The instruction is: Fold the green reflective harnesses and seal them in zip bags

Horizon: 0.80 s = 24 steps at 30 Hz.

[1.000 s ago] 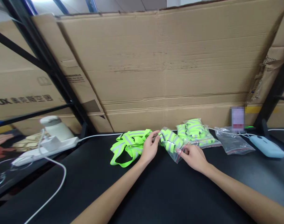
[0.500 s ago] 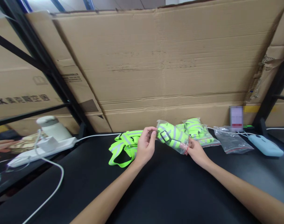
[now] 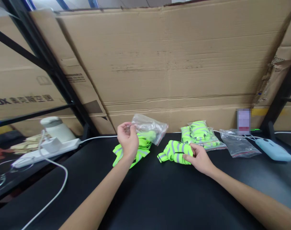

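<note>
Along the back edge of the flat black worktop [image 3: 145, 198] stands a broad brown cardboard sheet [image 3: 164, 70]. Left of centre near that edge lies a loose lime-green, grey-striped fabric strap heap [image 3: 143, 150]; over its back right part is a clear plastic zip bag [image 3: 147, 124], in the left hand [image 3: 128, 139]. Right of the heap, apart from it, a lime-green, grey-striped strap bundle [image 3: 175, 151] is in the right hand [image 3: 200, 159]. Behind it, rightward, are filled clear plastic bags [image 3: 199, 132], then a flat clear plastic bag [image 3: 240, 145], then a rounded light-blue device [image 3: 273, 149] toward the back right corner. By the left edge, a long white power strip [image 3: 67, 147] lies before a pale cylindrical bottle [image 3: 59, 130].
</note>
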Tool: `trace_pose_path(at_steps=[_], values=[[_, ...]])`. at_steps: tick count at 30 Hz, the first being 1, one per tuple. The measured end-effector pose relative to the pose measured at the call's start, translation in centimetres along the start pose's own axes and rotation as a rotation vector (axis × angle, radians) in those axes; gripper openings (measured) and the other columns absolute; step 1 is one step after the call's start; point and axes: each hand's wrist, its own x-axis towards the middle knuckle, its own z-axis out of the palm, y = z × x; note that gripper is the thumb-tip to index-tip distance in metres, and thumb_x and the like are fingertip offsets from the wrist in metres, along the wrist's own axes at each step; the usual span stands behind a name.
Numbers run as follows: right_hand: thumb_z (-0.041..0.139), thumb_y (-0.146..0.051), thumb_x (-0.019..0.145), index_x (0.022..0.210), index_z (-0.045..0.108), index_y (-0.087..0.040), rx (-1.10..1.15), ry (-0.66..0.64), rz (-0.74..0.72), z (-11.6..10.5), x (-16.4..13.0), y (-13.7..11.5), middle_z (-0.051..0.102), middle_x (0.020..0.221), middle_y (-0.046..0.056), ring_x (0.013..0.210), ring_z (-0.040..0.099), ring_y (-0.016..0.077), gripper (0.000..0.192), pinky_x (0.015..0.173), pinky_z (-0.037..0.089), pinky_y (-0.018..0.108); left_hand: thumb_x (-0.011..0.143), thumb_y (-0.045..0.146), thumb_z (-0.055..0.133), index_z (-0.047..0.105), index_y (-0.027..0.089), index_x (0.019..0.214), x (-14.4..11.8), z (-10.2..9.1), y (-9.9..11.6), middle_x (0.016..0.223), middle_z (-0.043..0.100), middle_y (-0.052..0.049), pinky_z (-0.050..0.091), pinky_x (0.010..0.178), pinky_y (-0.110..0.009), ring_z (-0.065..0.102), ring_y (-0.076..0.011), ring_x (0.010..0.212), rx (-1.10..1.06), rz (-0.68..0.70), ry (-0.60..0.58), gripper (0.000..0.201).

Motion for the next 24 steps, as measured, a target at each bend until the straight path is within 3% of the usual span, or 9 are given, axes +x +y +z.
trace_pose_path(at_steps=[3,5,9,12,14,16,18,20,24], values=[[0.07,-0.03,0.076,0.065,0.027,-0.025,-0.011,0.066,0.001,0.1,-0.1,-0.4,0.026,0.061,-0.008,0.055,0.028,0.0104,0.044,0.052,0.024,0.025,0.068,0.022,0.078,0.054,0.018,0.107,0.9,-0.4,-0.3,0.093,0.057,0.001,0.052,0.086,-0.031,0.061,-0.015,0.085,0.057,0.006,0.067,0.046],[0.073,-0.032,0.075,0.065,0.026,-0.025,-0.019,0.081,0.012,0.3,-0.1,-0.4,0.028,0.06,-0.009,0.053,0.03,0.0099,0.048,0.051,0.025,0.024,0.066,0.025,0.081,0.056,0.017,0.109,0.8,-0.3,-0.3,0.085,0.055,0.003,0.053,0.084,-0.032,0.06,-0.0145,0.079,0.025,-0.081,0.013,0.05],[0.07,-0.044,0.084,0.072,0.036,-0.025,0.172,-0.052,0.135,1.0,-0.1,-0.2,0.058,0.064,-0.005,0.046,0.053,0.0127,0.04,0.046,0.038,0.025,0.076,0.044,0.075,0.059,0.018,0.1,-0.3,0.3,-0.1,0.081,0.059,0.001,0.055,0.072,-0.03,0.061,-0.015,0.072,-0.078,-0.217,-0.119,0.039],[0.07,-0.038,0.087,0.088,0.059,-0.022,0.178,-0.146,0.028,1.1,-0.2,-0.8,0.074,0.107,0.008,0.085,0.073,0.0223,0.019,0.077,0.057,0.037,0.082,0.054,0.068,0.056,0.02,0.092,-1.3,0.8,0.1,0.082,0.061,0.0,0.052,0.064,-0.025,0.06,-0.0144,0.072,-0.078,-0.219,-0.12,0.038],[0.07,-0.033,0.09,0.104,0.069,-0.024,0.052,-0.191,-0.09,0.9,-0.5,-1.4,0.066,0.134,0.01,0.119,0.065,0.0271,0.017,0.105,0.047,0.047,0.084,0.06,0.063,0.053,0.021,0.09,-2.0,1.1,0.4,0.077,0.059,0.001,0.049,0.057,-0.024,0.058,-0.0135,0.065,-0.086,-0.241,-0.162,0.04],[0.067,-0.033,0.093,0.114,0.071,-0.027,-0.026,-0.254,-0.159,0.7,-0.8,-2.0,0.057,0.148,0.009,0.137,0.052,0.0288,0.022,0.117,0.034,0.052,0.085,0.062,0.062,0.052,0.022,0.09,-3.0,1.5,1.0,0.073,0.058,0.002,0.047,0.05,-0.023,0.055,-0.0128,0.057,-0.1,-0.266,-0.249,0.041],[0.069,-0.036,0.093,0.118,0.07,-0.028,-0.027,-0.271,-0.175,0.7,-1.0,-2.3,0.054,0.15,0.009,0.139,0.049,0.0295,0.027,0.115,0.035,0.051,0.085,0.059,0.064,0.051,0.022,0.094,-4.4,1.7,1.9,0.072,0.059,0.003,0.045,0.049,-0.023,0.056,-0.0126,0.055,-0.111,-0.272,-0.352,0.04],[0.075,-0.039,0.087,0.128,0.064,-0.029,0.019,-0.212,-0.139,0.8,-1.1,-2.1,0.057,0.145,0.01,0.129,0.057,0.0292,0.044,0.104,0.047,0.047,0.085,0.054,0.067,0.051,0.023,0.102,-6.1,1.8,2.8,0.078,0.064,0.002,0.047,0.054,-0.023,0.061,-0.0143,0.062,-0.108,-0.254,-0.467,0.039],[0.078,-0.043,0.082,0.145,0.043,-0.03,0.196,-0.051,-0.013,1.0,-0.6,-1.4,0.063,0.131,0.01,0.098,0.067,0.0227,0.073,0.077,0.057,0.035,0.095,0.041,0.06,0.041,0.024,0.122,-9.3,1.3,4.5,0.09,0.069,-0.001,0.053,0.076,-0.031,0.066,-0.0176,0.079,0.03,-0.004,-0.918,0.037]])
